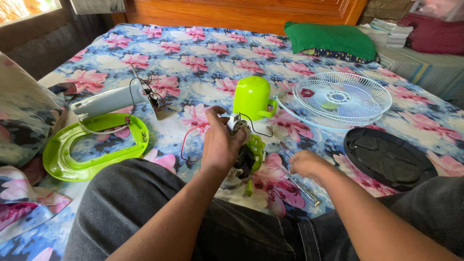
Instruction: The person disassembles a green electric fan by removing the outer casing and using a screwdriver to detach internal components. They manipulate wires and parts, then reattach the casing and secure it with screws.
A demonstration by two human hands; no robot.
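1. Leftmost, a lime-green fan base (63, 159) lies flat on the flowered bed (203, 58), its grey stand column (108, 100) trailing loose wires.
2. Centre: the left hand (220, 145) is clamped around the fan motor assembly (246, 157), which stands on the bed between the knees, red and black leads hanging off it.
3. Behind it sits the green motor cover (251, 96), detached.
4. Right of the motor, the right hand (304, 164) is closed on a screwdriver (302, 186) whose shaft rests on the bed.
5. Further right: white wire grille (340, 99) and black round plate (389, 157), both set aside.
6. Judgement: motor work is in hand; the next move calls for bringing the tool tip to a fastener while the left hand steadies the motor.
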